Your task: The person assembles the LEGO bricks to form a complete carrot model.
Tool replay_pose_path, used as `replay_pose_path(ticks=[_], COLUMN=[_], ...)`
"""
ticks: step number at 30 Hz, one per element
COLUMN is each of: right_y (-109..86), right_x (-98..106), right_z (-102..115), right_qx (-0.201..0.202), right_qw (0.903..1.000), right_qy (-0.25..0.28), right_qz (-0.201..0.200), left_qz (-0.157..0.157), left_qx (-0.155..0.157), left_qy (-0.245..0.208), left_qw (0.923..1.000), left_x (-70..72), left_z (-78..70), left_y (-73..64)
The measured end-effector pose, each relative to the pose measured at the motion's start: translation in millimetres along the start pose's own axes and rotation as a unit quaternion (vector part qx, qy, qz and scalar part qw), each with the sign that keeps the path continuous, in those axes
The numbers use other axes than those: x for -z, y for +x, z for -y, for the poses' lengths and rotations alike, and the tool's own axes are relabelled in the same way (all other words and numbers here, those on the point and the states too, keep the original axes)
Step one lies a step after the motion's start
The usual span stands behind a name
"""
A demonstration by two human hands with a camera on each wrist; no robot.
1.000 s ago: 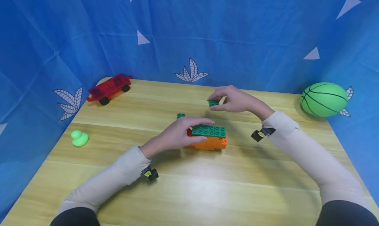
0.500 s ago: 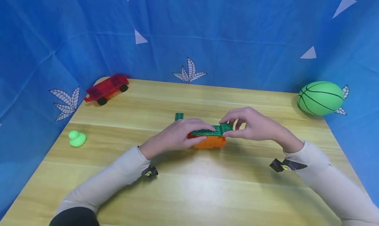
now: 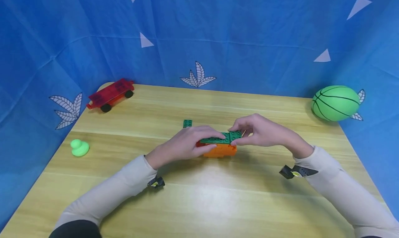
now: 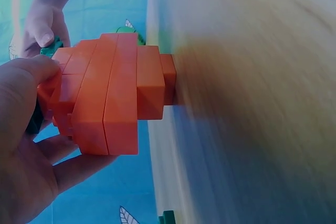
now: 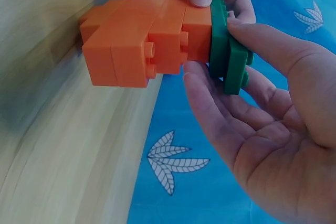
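Observation:
A block build of orange bricks (image 3: 220, 150) stands on the table, topped by a row of flat green bricks (image 3: 215, 140). My left hand (image 3: 187, 141) holds the build at its left end, thumb in front and fingers behind and over the top. At the right end my right hand (image 3: 265, 130) pinches a small flat green brick (image 3: 236, 135) between thumb and fingers. In the right wrist view that green brick (image 5: 235, 69) lies against the green layer, overlapping its edge. The orange underside (image 4: 107, 98) widens in steps in the left wrist view.
Behind my left hand lies a loose green brick (image 3: 187, 123). A red toy wagon (image 3: 110, 95) sits at the back left, and a light green duck-like toy (image 3: 79, 148) at the left edge. A green ball (image 3: 335, 103) rests at the back right by the blue cloth (image 3: 249, 40).
My right hand has come forward and down from behind the build, carrying the small green brick onto its right end. The left hand keeps its hold, with the index finger lying further over the green top.

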State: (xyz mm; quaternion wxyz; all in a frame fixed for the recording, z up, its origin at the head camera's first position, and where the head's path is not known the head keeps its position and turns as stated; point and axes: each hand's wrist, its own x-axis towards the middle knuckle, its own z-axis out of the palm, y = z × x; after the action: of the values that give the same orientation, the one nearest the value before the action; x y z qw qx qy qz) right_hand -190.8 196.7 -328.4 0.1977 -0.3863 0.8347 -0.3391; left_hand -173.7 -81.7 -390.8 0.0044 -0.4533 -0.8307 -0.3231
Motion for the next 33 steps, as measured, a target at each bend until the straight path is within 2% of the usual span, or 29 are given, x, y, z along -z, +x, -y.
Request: replay_pose_path(ticks=[7,12,14,16,19,21,22,24,26,27,30,33], right_y=[3.1,2.9,1.4,-0.1,-1.8,-2.9,-3.3,-3.7,-4.0,-3.8,-1.1,3.3], right_x=[2.2,1.0,-0.3,-1.5,-2.6,-2.5,-2.5,-3.1,-5.0,-6.4,-12.9,-20.6], right_z=[0.2,-1.1,-1.4,-1.7,-2.7,-2.3,-1.7,-0.1,2.9,4.6,9.2,11.9], right_qx=[0.006,0.003,0.0,-0.003,-0.005,-0.007,-0.009,-0.013,-0.016,-0.015,0.003,0.046], right_qw=[0.9994,0.9997,1.0,0.9999,0.9993,0.9988,0.9985,0.9975,0.9968,0.9965,0.9949,0.9907], right_qy=[0.027,0.017,0.003,-0.012,-0.036,-0.046,-0.05,-0.063,-0.071,-0.074,-0.089,-0.108], right_qz=[0.022,0.016,0.009,0.003,-0.012,-0.019,-0.022,-0.029,-0.034,-0.036,-0.048,-0.068], left_qz=[0.002,0.004,0.011,0.012,-0.019,-0.044,-0.05,-0.034,0.008,0.028,0.059,0.054], left_qx=[0.002,0.006,0.013,0.028,0.069,0.115,0.142,0.204,0.263,0.282,0.307,0.3], left_qy=[-0.007,-0.01,-0.024,-0.062,-0.119,-0.131,-0.121,-0.086,-0.051,-0.037,-0.011,0.001], left_qw=[1.0,0.9999,0.9996,0.9976,0.9903,0.9838,0.9811,0.9745,0.9633,0.9582,0.9498,0.9524], left_x=[0.3,0.5,2.2,6.7,20.5,32.1,37.6,45.4,48.0,47.7,41.6,33.3], left_z=[-1.1,-0.8,0.3,3.6,17.4,33.0,42.0,60.6,75.9,81.7,93.2,97.7], left_y=[1.9,2.8,3.4,4.4,6.9,7.6,7.1,3.9,-1.8,-4.5,-8.8,-6.0])
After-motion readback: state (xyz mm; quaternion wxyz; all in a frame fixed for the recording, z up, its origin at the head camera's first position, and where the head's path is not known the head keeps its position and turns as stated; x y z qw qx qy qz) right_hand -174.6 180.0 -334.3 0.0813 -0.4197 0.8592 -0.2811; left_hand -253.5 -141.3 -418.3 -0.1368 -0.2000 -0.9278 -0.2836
